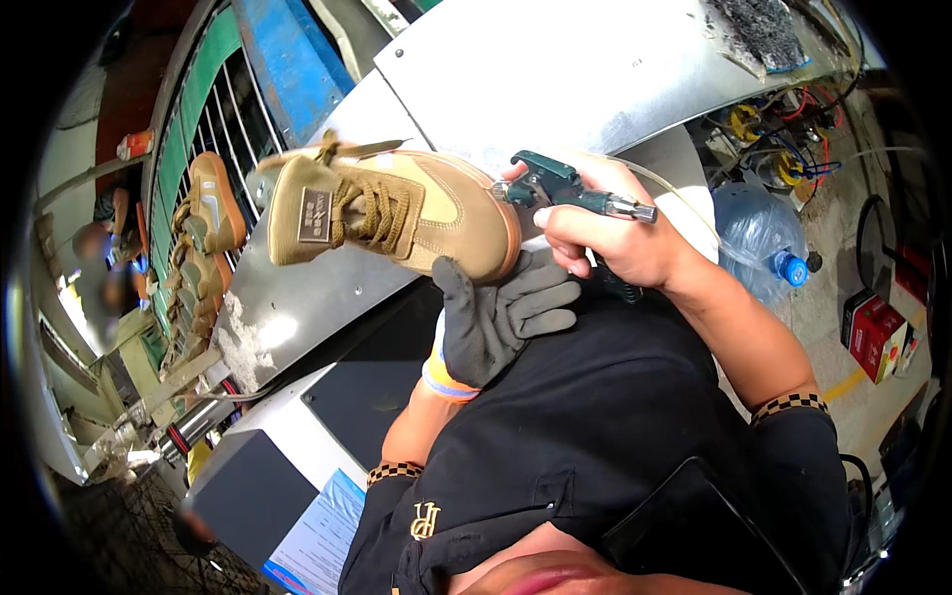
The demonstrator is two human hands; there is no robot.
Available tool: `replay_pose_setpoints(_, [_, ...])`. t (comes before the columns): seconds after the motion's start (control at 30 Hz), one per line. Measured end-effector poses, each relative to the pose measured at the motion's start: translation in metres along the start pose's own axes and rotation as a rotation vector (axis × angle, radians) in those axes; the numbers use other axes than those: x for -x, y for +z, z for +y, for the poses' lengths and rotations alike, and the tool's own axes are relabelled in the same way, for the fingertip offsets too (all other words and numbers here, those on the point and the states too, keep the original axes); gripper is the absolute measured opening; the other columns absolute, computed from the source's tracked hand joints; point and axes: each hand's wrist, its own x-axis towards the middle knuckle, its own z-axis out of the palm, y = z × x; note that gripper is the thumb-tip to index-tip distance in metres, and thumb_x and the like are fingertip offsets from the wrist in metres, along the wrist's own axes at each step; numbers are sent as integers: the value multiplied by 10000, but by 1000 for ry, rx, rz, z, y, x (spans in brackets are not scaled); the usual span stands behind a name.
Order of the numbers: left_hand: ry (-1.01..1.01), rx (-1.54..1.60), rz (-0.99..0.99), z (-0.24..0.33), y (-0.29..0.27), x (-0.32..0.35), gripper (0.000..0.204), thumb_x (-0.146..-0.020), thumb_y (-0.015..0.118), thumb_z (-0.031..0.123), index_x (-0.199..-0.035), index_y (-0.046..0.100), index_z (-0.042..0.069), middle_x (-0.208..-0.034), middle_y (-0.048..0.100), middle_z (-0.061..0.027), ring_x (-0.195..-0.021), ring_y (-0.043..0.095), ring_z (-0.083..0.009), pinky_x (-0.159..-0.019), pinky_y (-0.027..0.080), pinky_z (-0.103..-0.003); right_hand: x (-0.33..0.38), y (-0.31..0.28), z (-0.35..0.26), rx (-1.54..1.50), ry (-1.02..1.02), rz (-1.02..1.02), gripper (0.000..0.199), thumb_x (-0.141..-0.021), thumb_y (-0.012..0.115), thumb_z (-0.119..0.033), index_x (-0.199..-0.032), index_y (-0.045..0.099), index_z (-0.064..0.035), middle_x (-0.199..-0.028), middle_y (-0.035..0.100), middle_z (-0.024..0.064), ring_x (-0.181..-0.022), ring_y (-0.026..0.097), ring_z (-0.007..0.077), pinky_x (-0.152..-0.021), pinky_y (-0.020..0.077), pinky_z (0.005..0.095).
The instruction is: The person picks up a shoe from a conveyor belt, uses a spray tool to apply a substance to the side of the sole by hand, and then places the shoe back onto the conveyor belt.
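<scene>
A tan lace-up shoe point(436, 203) with a gum-coloured sole and a brown tongue label stands on the metal tabletop, its toe toward the right. My left hand point(496, 322), in a grey work glove, is against the toe's near side. Its thumb touches the upper, and its fingers stretch out to the right, apart. My right hand point(620, 233), bare, is closed around a dark green spray gun point(555, 183). The gun's nozzle end is right by the toe; I cannot tell whether it touches. Part of its grip is hidden by my fingers.
More tan shoes point(213, 213) sit at the left beside a green-framed wire rack point(213, 109). At right are a large clear blue water bottle point(759, 243), tangled cables point(783, 139) and a red box point(873, 337). A pale hose point(659, 178) runs near my right hand.
</scene>
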Motion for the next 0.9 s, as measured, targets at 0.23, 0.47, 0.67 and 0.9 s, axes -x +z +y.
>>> replay_pose_setpoints(0.23, [75, -25, -117, 9, 30, -43, 1208, -737, 362, 890, -1479, 252, -57, -1343, 538, -227, -1127, 624, -295, -995, 512, -419, 12, 0, -10, -9, -49, 132, 406, -883, 531, -59, -1278, 509, 32, -641, 479, 12, -512, 467, 95, -493, 398, 255])
replay_pose_setpoints(0.47, [172, 180, -180, 24, 46, -76, 1151, -754, 256, 917, -1352, 404, -55, -1082, 632, -166, -849, 657, -236, -770, 555, -332, 10, 6, 11, 95, -240, 218, 403, -901, 521, -42, -1295, 490, 37, -675, 503, 11, -541, 471, 79, -525, 393, 234])
replay_pose_setpoints(0.67, [331, -374, -208, 32, 30, -76, 730, -830, 445, 557, -1258, 505, -31, -1083, 644, -145, -922, 641, -214, -800, 519, -308, 8, 15, 40, 300, -404, 298, 433, -865, 568, -49, -1286, 505, 29, -744, 572, 12, -617, 548, 57, -580, 450, 219])
replay_pose_setpoints(0.9, [1076, -1166, 126, 74, -56, 83, 889, -732, 785, 373, -1421, 408, -43, -1407, 485, -230, -1291, 493, -341, -1117, 353, -426, -17, -9, 33, 265, -366, 224, 432, -873, 539, -60, -1290, 514, 48, -746, 600, 38, -630, 572, 86, -613, 474, 242])
